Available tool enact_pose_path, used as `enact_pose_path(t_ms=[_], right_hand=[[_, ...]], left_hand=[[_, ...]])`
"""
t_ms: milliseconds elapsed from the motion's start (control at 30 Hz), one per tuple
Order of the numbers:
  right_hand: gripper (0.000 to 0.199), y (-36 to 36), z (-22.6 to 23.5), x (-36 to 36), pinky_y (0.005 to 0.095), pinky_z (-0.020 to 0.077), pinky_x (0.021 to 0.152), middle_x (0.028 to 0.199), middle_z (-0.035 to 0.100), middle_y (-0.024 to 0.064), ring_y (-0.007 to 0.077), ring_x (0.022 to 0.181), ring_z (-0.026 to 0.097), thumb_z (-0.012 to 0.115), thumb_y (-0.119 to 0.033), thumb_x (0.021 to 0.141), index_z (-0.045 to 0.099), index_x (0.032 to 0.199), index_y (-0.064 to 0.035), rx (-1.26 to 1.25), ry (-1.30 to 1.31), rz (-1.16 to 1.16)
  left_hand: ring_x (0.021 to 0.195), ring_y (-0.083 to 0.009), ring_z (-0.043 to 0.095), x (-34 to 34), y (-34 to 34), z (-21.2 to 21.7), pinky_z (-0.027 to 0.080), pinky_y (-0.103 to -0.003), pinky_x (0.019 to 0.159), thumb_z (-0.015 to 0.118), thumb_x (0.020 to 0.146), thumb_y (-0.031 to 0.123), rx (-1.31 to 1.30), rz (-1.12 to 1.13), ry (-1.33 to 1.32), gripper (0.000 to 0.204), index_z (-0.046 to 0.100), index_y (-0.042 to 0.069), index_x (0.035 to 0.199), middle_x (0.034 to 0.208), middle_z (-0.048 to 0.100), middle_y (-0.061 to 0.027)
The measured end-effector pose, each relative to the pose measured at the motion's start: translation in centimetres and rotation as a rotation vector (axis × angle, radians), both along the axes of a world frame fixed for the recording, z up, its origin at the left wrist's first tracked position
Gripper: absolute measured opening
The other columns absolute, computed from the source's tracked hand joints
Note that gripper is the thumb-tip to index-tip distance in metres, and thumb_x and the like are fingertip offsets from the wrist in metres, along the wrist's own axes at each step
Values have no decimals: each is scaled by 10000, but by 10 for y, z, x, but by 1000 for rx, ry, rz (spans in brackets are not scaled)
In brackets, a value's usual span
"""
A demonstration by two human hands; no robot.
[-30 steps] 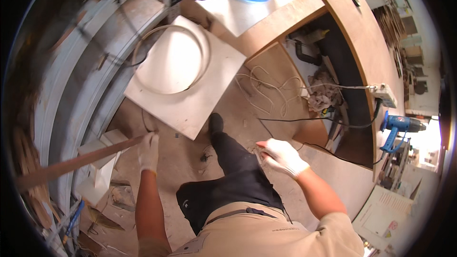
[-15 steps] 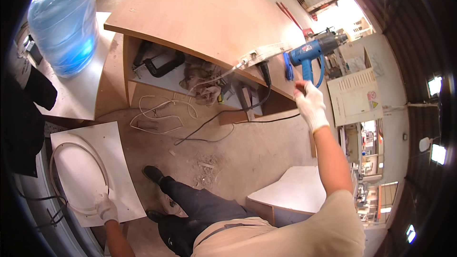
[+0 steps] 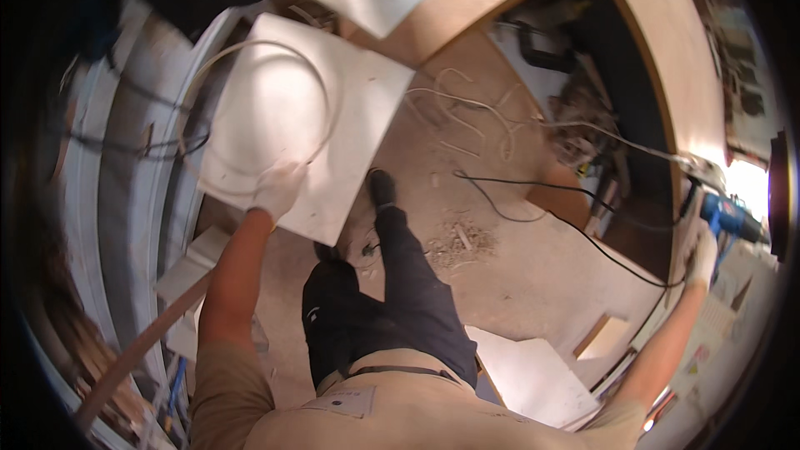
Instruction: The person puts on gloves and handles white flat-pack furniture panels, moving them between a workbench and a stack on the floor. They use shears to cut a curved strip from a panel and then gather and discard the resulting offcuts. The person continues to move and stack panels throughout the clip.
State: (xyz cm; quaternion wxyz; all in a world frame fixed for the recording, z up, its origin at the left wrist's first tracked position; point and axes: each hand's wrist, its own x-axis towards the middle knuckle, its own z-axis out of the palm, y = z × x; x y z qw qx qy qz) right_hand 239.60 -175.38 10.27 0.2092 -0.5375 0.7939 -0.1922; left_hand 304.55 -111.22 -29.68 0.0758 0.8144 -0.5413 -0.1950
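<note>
Our left hand [image 3: 279, 187] is gloved and sits on the near side of a pale ring [image 3: 256, 42], thin strip bent round. The ring is the work thing here: it's over the white board [image 3: 367, 104], ahead of the left hand, its far arc reaching away and out to the left. The left fingers look narrow, at the strip; too blurred for us to call pinched or just resting. Our right hand [image 3: 704, 258], gloved too, is well out to the right, at the handle of a blue heat gun [image 3: 733, 221]. Can't tell if those fingers are wrapped fully round it. The gun's front end points right, away from the left hand.

Doing this well, as we judge it: get a full wrap on the handle before taking any weight, and keep the nozzle off both arms. Black cord [image 3: 583, 192] loops over the floor between our hands, so we'd want slack and no snag on the cabinet [image 3: 646, 92] just inside the right hand. Left hand should steady the strip lightly; a hard press could spring or kink it. If heat comes near, left fingers belong well clear of the airflow, and the nozzle shouldn't dwell on one spot.
</note>
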Motion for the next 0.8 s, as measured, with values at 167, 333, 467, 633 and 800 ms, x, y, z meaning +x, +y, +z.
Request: enact_pose_path(t_ms=[167, 333, 467, 633, 800], right_hand=[[319, 187, -18, 72, 268, 452, 518, 871, 511, -46, 78, 629, 510, 657, -454, 1048, 601, 1147, -156, -196, -432, 61], [454, 336, -111, 216, 325, 588, 604, 915, 572, -8, 145, 696, 659, 812, -360, 950, 540, 1211, -107, 59, -426, 389], [607, 402, -207, 322, 385, 585, 758, 967, 711, 126, 259, 875, 731, 891, -403, 802, 661, 1189, 4, 686, -215, 646], [365, 463, -319, 439, 343, 553, 769, 847, 712, 78, 156, 793, 665, 794, -208, 871, 669, 1152, -11, 806, -302, 846], [314, 462, -386, 510, 307, 544, 853, 965, 726, 50, 146, 888, 673, 713, -115, 903, 665, 1206, -43, 736, -447, 1051]], left_hand=[[958, -363, 693, 5, -30, 1, 559, -464, 856, 591, 1043, 373, 149, 457, 417, 380, 705, 15, 983, 985, 726, -172], [620, -239, 667, 7, -43, 6, 563, -387, 602, 644, 1042, 420, 396, 515, 583, 435, 700, -4, 963, 735, 671, -130], [554, -177, 625, 4, -45, 3, 528, -357, 507, 673, 1028, 418, 393, 637, 800, 438, 694, -9, 934, 691, 633, -88], [557, -202, 633, 1, -41, -1, 550, -363, 539, 704, 993, 410, 350, 645, 809, 436, 687, -15, 901, 677, 632, -89], [578, -153, 614, -2, -40, -3, 537, -337, 542, 726, 972, 334, 312, 684, 904, 357, 651, 4, 860, 702, 616, -64]])
